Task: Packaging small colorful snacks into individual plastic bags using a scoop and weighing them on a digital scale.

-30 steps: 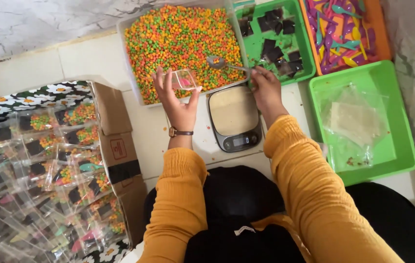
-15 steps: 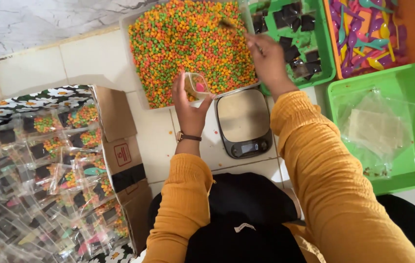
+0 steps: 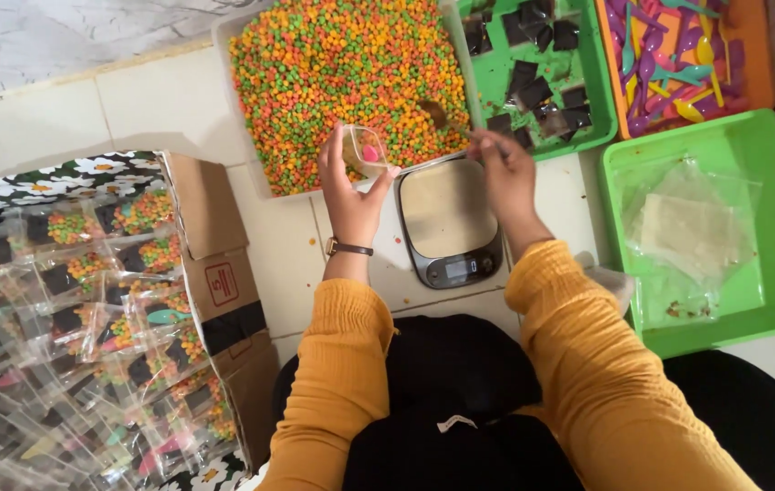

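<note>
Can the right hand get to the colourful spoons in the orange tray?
Probably yes. The right hand holds a scoop over the candy; the spoons lie uncovered in the orange tray, beyond the tray of dark packets.

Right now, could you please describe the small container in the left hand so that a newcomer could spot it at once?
Start at the big tray of orange, green and red pellets at the top of the view. At its near edge, just left of the kitchen scale, the left hand holds up a small clear plastic cup. Unlike the flat sealed packets in the cardboard box, it is open and shows something pink inside.
</note>
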